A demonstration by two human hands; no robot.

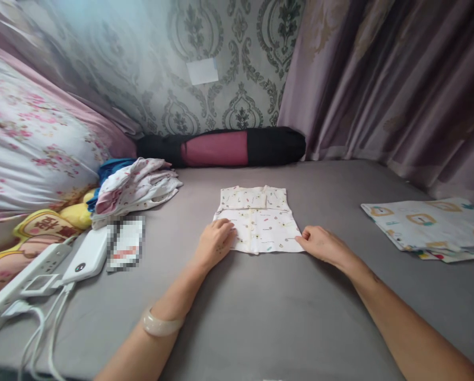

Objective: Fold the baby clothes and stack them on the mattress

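A small white baby shirt (269, 233) with a scattered print lies flat on the grey sheet, its sleeves folded inward across the upper part. My left hand (217, 241), fingers curled and closed, is at the shirt's lower left edge. At the lower right corner, my right hand (320, 243) pinches the cloth between thumb and fingers. A pale bangle (161, 323) circles my left forearm.
Rumpled clothes (142, 185) are piled at left, near a white power bank (87, 256), a power strip (26, 286) with cables and a yellow cushion (46, 225). Folded printed cloths (423, 225) lie at right. A black-and-red bolster (217, 148) lies along the wall.
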